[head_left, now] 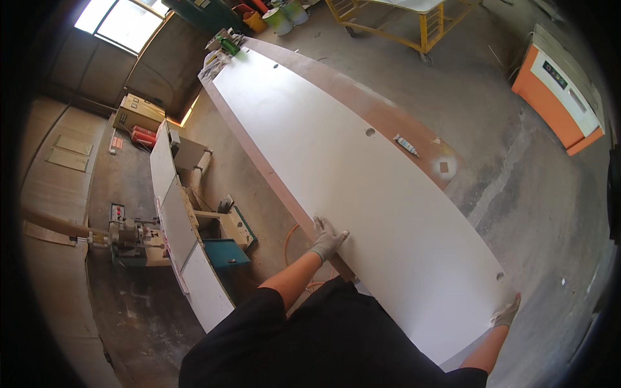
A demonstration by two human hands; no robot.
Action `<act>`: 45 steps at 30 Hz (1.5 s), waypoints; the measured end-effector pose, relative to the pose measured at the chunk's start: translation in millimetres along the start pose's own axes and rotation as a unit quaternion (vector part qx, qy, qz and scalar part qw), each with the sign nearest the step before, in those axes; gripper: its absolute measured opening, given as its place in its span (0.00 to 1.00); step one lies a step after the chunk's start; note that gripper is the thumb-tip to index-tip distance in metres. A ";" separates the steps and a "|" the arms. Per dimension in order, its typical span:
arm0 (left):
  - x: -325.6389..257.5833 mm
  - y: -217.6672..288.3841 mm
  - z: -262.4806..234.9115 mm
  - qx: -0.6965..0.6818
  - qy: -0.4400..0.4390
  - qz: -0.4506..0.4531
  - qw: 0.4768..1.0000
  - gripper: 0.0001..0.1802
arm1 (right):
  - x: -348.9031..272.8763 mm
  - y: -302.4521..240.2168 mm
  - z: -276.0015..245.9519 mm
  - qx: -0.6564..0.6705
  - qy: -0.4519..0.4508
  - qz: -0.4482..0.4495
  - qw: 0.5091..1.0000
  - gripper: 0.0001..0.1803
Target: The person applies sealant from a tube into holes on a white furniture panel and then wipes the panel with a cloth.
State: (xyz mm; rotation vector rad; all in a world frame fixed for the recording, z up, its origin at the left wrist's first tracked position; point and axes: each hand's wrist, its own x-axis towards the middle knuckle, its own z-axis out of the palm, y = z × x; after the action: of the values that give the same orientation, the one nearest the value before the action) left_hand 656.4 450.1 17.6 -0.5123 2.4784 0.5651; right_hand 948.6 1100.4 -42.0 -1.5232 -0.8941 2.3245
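Observation:
A long white panel (304, 149) with several small round holes along its right edge lies on a brown worktable (349, 90) in front of me. My left hand (328, 242), in a pale glove, rests on the panel's left edge with its fingers spread. At the near right corner, my gloved right hand (505, 314) holds the panel's outer edge. Its thumb side is on the panel and a finger stretches along the rim; the other fingers are partly hidden. The panel's near end extends past the worktable beside my body.
A small tube (407, 145) lies on the worktable, right of the panel. Clutter and a green bottle (229, 45) stand at its far end. A woodworking machine (132, 240) with a long table is at left. An orange-and-white machine (557, 90) and a yellow cart (424, 26) stand at right.

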 end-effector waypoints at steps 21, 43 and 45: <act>-4.9 -11.6 3.0 0.167 0.053 0.055 0.983 0.64 | -65.8 -12.0 8.6 -0.030 0.120 -0.166 0.978 0.37; 29.9 -16.1 -43.3 -0.262 -0.015 0.114 0.958 0.68 | -226.5 -24.5 33.6 0.115 0.230 -0.421 0.870 0.35; 31.2 -17.3 -48.4 -0.305 -0.034 0.109 0.946 0.70 | -241.7 -20.9 36.5 0.125 0.249 -0.423 0.862 0.35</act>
State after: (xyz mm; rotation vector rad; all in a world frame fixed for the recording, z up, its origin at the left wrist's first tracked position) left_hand 619.8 404.5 31.6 -0.4307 2.2769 1.4337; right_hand 1019.0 984.9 162.6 -1.1759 -0.8331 1.2778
